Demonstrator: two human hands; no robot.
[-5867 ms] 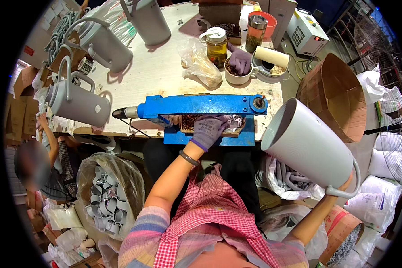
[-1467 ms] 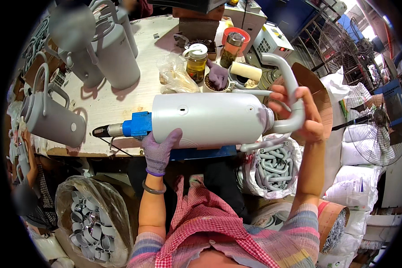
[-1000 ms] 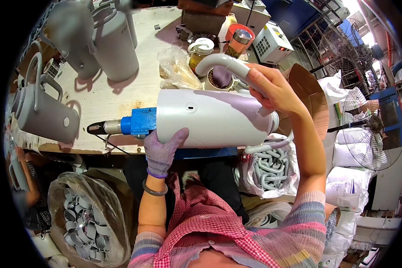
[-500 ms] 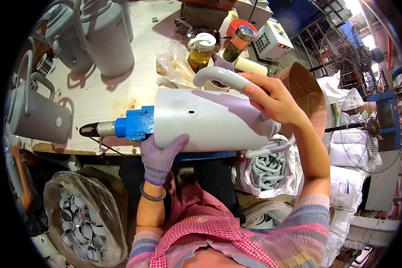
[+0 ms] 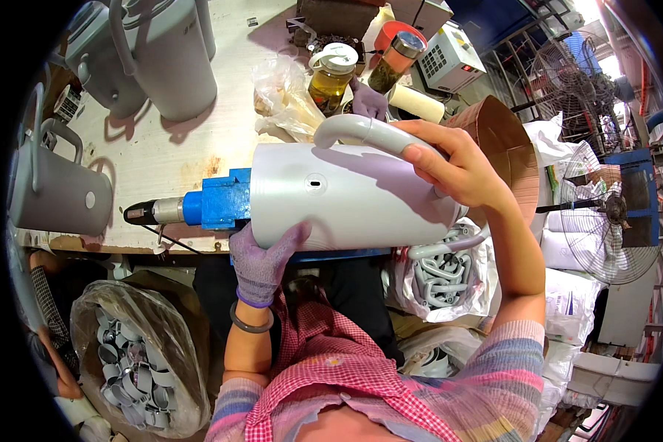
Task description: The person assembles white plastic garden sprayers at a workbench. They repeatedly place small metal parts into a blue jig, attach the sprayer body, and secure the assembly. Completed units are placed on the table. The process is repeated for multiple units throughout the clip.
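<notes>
Taking clock directions from its middle, the light-grey, smooth-walled cylinder [image 5: 361,199] lies on its side in front of you, its 9 o'clock end over the blue metal arm [image 5: 225,200] at the table edge. Your left hand [image 5: 261,265], in a purple knitted glove, sits at 8 o'clock, much as it did a second and a half ago, thumb laid on the wall; the other fingers are hidden, so you cannot tell whether they close on it. Your bare right hand [image 5: 457,162], then beyond the 3 o'clock end, is now between 2 and 3 o'clock, gripping the curved light-grey tubular handle [image 5: 365,130]. That handle has swung from 3 o'clock round to 12, its free end now near the small dark slot [image 5: 316,183]. The white plastic bag [image 5: 486,295] of similar grey handles stays near half past four.
</notes>
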